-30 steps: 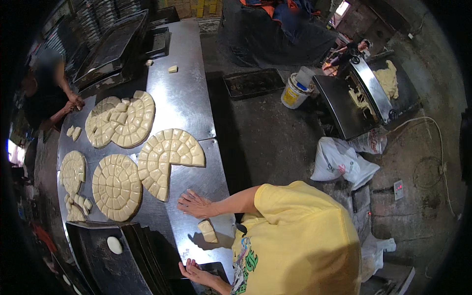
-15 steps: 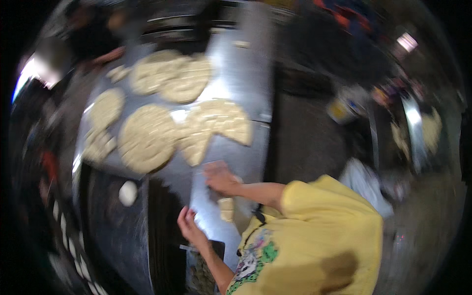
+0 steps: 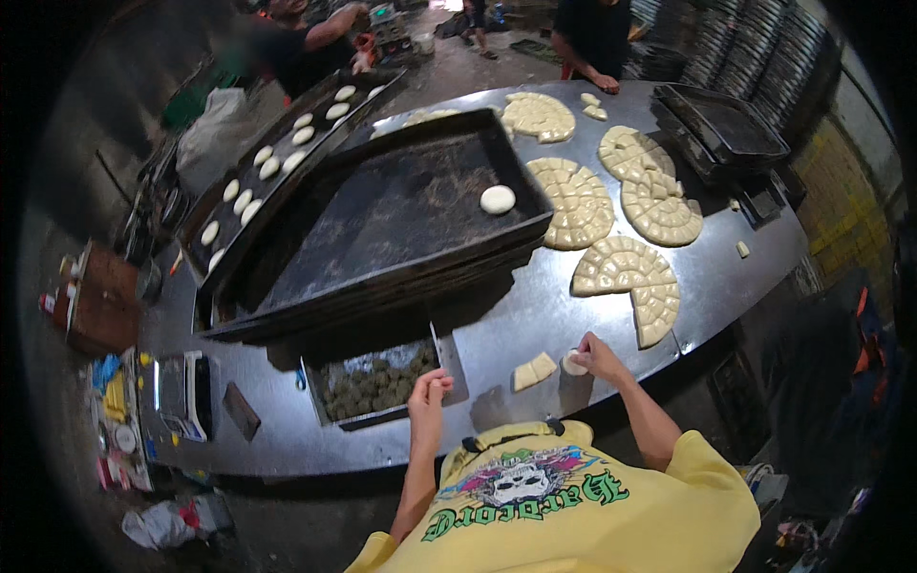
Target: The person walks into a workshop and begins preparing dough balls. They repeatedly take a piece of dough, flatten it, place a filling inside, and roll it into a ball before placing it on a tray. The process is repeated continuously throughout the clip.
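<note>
My right hand (image 3: 600, 361) is closed at the fingers on a small pale round dough piece (image 3: 574, 363) on the metal table. Just left of that dough lie joined flat dough pieces (image 3: 535, 371). My left hand (image 3: 429, 393) is raised by the right edge of a metal tray (image 3: 447, 355) of dark, greenish-brown balls (image 3: 374, 387). Its fingers are curled together, and what they hold, if anything, cannot be made out. Beyond my right hand, a partly cut-away round of scored dough (image 3: 626, 277) lies flat.
A stack of dark baking trays (image 3: 382, 210) stands left, one white dough ball (image 3: 497, 200) on top. Behind it, another tray (image 3: 315, 143) bears several dough balls. More scored dough rounds (image 3: 573, 205) lie across the table (image 3: 516, 315). Co-workers stand at the far side.
The view has swung left, bringing the trays into sight. My right hand, earlier flat on the table, now grips the dough piece. My left fingers, earlier apart, are now drawn together by the ball tray.
</note>
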Action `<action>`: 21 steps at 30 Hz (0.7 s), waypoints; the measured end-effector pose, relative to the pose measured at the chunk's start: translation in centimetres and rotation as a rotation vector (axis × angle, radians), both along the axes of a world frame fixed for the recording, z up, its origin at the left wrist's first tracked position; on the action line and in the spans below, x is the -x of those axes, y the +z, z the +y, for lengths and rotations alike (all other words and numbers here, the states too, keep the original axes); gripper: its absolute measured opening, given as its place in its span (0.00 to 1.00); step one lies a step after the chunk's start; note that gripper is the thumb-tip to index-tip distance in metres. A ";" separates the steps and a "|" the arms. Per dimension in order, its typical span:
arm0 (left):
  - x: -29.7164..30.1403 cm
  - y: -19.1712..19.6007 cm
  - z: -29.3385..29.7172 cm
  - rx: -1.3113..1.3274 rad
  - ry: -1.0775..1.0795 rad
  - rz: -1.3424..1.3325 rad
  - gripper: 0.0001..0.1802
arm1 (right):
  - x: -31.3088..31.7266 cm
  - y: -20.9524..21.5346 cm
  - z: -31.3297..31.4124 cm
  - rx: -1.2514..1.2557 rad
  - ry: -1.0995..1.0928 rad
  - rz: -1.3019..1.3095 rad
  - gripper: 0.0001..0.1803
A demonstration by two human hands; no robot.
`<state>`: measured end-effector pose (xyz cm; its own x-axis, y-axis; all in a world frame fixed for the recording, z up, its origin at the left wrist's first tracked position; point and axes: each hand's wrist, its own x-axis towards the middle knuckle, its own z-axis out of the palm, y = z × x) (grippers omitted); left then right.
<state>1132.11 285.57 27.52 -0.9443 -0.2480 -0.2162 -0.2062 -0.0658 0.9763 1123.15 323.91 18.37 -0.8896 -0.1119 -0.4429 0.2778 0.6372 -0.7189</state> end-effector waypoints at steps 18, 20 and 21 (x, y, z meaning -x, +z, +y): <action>-5.3 4.6 -14.1 -0.052 0.085 0.193 0.15 | 20.8 18.3 -29.9 -0.061 0.211 0.798 0.15; -6.1 4.1 -16.0 -0.100 0.100 0.194 0.16 | 24.1 18.6 -26.2 -0.130 0.112 0.854 0.15; -6.7 3.7 -17.1 -0.108 0.126 0.153 0.16 | 25.6 18.4 -23.8 -0.356 0.119 0.900 0.14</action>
